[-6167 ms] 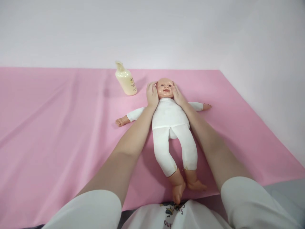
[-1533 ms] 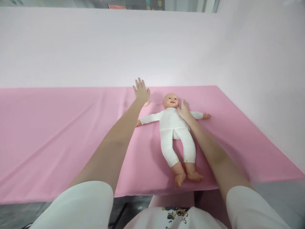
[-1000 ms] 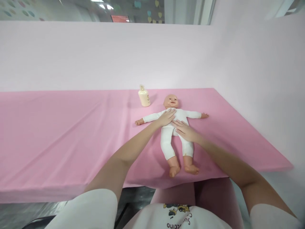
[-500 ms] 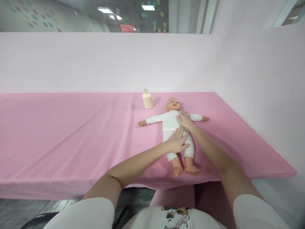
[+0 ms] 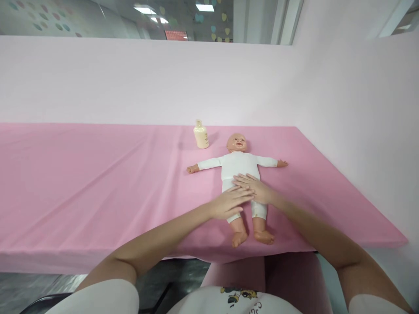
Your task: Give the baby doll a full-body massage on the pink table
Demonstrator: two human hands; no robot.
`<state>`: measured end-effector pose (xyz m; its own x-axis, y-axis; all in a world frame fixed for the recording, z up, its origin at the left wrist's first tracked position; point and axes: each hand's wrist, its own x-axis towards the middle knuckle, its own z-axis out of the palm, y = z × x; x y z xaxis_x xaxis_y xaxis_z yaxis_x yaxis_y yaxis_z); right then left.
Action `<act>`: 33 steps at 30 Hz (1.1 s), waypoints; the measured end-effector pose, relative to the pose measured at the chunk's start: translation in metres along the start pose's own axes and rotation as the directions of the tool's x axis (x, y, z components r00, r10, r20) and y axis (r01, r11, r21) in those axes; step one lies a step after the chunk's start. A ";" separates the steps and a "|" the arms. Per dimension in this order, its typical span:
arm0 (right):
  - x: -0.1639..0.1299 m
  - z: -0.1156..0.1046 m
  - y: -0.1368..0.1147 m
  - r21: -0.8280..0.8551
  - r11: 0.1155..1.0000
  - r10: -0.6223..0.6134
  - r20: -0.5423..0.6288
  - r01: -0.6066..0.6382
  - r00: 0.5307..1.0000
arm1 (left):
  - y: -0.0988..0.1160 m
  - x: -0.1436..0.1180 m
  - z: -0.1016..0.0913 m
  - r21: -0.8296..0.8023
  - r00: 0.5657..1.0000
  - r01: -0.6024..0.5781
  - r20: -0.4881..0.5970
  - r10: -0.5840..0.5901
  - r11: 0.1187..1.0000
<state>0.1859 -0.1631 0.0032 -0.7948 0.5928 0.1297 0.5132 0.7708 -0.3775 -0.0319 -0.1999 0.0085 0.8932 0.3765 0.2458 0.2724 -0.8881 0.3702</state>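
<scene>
A baby doll point(image 5: 238, 165) in white clothing lies on its back, arms stretched out to both sides and bare feet toward me. My right hand point(image 5: 253, 187) rests flat across its lower belly, fingers extended to the left. Just nearer to me, my left hand point(image 5: 231, 202) lies over the doll's hips and upper legs, fingers straight and pointing right. The two hands meet, with fingertips overlapping. Both are open and hold nothing. Part of the doll's lower body is hidden under them.
A cream pump bottle point(image 5: 201, 135) stands left of the doll's head. Pink sheeting covers the long table point(image 5: 98, 187). White walls point(image 5: 147, 83) rise behind it and on the right, with a window point(image 5: 183, 22) above.
My right hand has slid from the doll's chest down to its lower belly. My left hand has shifted slightly left and toward me, its fingers turned more to the right.
</scene>
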 end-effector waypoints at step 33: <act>-0.003 0.000 0.003 0.083 0.907 0.420 -0.103 -0.413 0.902 | -0.043 0.023 -0.006 -0.049 0.775 0.618 -0.127 -0.619 0.785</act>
<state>0.1901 -0.1623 0.0015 -0.4679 0.8822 0.0528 0.7670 0.4350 -0.4716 -0.0251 -0.1513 0.0033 0.4787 0.8747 0.0753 0.7484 -0.4514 0.4859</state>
